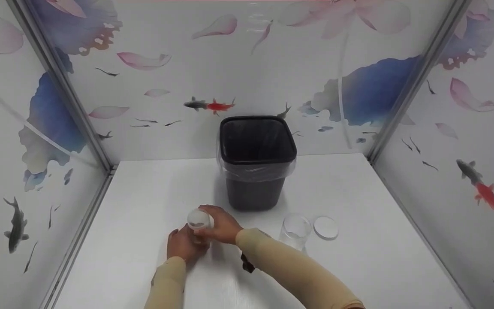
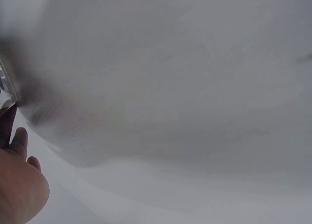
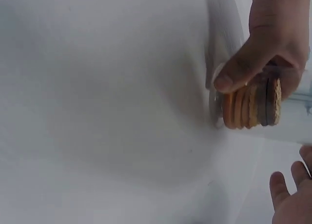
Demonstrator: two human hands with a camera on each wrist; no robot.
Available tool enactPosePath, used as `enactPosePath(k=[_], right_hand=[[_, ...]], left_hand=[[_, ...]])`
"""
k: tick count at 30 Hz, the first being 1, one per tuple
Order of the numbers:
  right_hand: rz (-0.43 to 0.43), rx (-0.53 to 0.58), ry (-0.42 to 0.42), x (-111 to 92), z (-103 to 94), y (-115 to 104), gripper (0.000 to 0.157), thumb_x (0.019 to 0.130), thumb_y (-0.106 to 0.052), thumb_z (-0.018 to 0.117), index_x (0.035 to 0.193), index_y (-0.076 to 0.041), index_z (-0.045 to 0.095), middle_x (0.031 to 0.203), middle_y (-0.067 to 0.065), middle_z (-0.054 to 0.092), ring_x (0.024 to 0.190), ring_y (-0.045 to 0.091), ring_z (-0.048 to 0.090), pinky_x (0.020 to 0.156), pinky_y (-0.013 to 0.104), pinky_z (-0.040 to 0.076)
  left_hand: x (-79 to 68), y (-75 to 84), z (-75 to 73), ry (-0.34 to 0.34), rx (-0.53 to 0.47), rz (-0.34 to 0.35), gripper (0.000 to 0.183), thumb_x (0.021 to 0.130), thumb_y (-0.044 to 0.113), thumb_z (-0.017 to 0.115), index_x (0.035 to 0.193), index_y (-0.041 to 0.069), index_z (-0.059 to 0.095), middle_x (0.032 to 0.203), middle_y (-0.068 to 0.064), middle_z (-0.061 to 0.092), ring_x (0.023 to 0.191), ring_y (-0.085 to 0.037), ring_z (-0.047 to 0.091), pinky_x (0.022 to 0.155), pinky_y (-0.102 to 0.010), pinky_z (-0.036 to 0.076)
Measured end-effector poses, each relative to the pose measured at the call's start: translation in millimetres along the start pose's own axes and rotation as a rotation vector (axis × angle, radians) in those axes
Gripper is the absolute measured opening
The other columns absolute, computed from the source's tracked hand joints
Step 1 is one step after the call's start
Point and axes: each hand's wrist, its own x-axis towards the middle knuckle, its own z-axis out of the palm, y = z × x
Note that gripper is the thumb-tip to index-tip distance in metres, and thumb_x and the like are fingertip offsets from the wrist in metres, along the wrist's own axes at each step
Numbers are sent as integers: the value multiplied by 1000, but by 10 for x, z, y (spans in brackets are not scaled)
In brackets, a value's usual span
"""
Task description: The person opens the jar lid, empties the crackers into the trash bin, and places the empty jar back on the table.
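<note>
A small clear jar [image 1: 199, 219] with a pale round top stands between my two hands. In the right wrist view a stack of round cookies [image 3: 251, 107] shows through its wall, low in the jar. My left hand [image 1: 187, 245] grips the lower part, its thumb pressed along the side. From the right, my right hand [image 1: 222, 225] curls its thumb and fingers around the top. To their right, a second clear jar [image 1: 295, 229] stands upright near a round white lid [image 1: 326, 227] lying flat. The left wrist view catches only the edge of the held jar.
Behind the hands stands a black bin [image 1: 253, 189] lined with a clear plastic bag [image 1: 257, 172]. White panels printed with petals and fish enclose the white table [image 1: 144, 193] at the back and both sides, with metal posts [image 1: 64, 96] at the corners.
</note>
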Motion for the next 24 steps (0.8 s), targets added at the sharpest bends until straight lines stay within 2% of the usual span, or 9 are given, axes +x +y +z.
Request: enactPosePath(k=[4, 7, 9, 13, 16, 18, 24], right_hand=[[-23, -6, -108, 78, -117, 20, 78, 82, -47, 78, 147, -14, 50, 148, -4, 49, 136, 13, 42, 113, 36, 31], [-23, 13, -126, 79, -139, 13, 79, 82, -46, 77, 147, -12, 49, 148, -3, 49, 135, 12, 43, 113, 35, 32], [-3, 36, -106, 47, -111, 0, 79, 83, -47, 77, 148, -12, 48, 148, -3, 49, 135, 12, 43, 112, 36, 32], [35, 91, -15, -30, 16, -37, 81, 83, -49, 77, 148, -13, 46, 145, -3, 50, 132, 13, 45, 111, 39, 35], [60, 91, 50, -50, 101, -53, 81, 82, -53, 77, 147, -16, 47, 142, -4, 52, 130, 13, 47, 110, 39, 37], [65, 78, 58, -40, 114, -47, 79, 83, -54, 76, 147, -17, 48, 143, -4, 51, 131, 14, 46, 110, 40, 36], [21, 54, -76, 67, -45, 0, 77, 84, -46, 77, 149, -18, 47, 152, -4, 43, 142, 18, 33, 116, 40, 26]], left_hand=[[-1, -10, 23, 2, -18, -9, 69, 71, 31, 89, 128, 5, 62, 112, -8, 72, 111, -26, 64, 111, -59, 27], [-4, -22, 29, 10, -29, -1, 68, 71, 31, 89, 127, 5, 62, 112, -8, 72, 111, -27, 64, 111, -60, 27], [-8, -32, 28, 18, -25, 9, 68, 71, 31, 89, 127, 5, 62, 112, -8, 72, 110, -27, 64, 110, -60, 28], [-9, -59, 29, 38, -18, 29, 67, 70, 31, 89, 127, 6, 63, 112, -8, 72, 110, -28, 65, 110, -60, 29], [-2, -80, 38, 38, -17, 35, 68, 70, 31, 89, 127, 6, 63, 112, -7, 72, 111, -28, 64, 109, -60, 29], [2, -83, 44, 32, -19, 33, 69, 69, 32, 89, 128, 6, 62, 112, -7, 72, 111, -27, 64, 110, -59, 28], [-4, -62, 39, 27, -29, 29, 66, 70, 32, 89, 125, 7, 63, 108, -4, 73, 109, -25, 64, 111, -59, 27]])
